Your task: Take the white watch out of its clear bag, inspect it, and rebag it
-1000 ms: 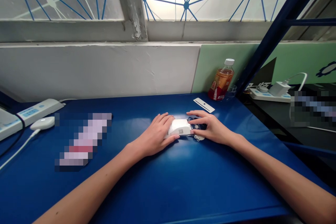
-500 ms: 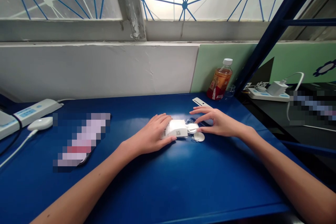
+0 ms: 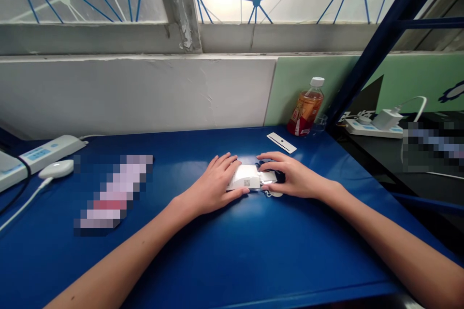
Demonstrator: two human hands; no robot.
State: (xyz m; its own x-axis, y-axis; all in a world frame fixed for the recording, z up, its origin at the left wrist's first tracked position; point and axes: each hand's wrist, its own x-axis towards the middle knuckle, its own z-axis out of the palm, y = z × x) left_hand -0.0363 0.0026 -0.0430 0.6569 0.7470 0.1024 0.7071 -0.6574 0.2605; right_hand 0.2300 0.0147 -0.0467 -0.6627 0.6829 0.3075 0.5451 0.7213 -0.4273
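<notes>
A small white box (image 3: 246, 177) with a printed square code lies on the blue table. My left hand (image 3: 217, 181) rests over its left end, thumb along the near side and fingers across the far side, gripping it. At the box's right end is a small white flat piece (image 3: 268, 177). My right hand (image 3: 293, 174) curls round this piece, with thumb at its near edge and fingers at its far edge. Partly hidden under that hand is a round white tag (image 3: 276, 194) with a bit of string or chain.
Behind my right hand lies a white slotted strip (image 3: 282, 143). A drink bottle (image 3: 306, 108) stands near the blue frame post (image 3: 366, 67). At left are a blurred phone-like object (image 3: 116, 190), a white charging puck (image 3: 56, 169) and a power strip (image 3: 54, 148).
My right hand has moved slightly left and nearer me, closing in round the small white piece and covering more of the round tag. My left hand stays on the box.
</notes>
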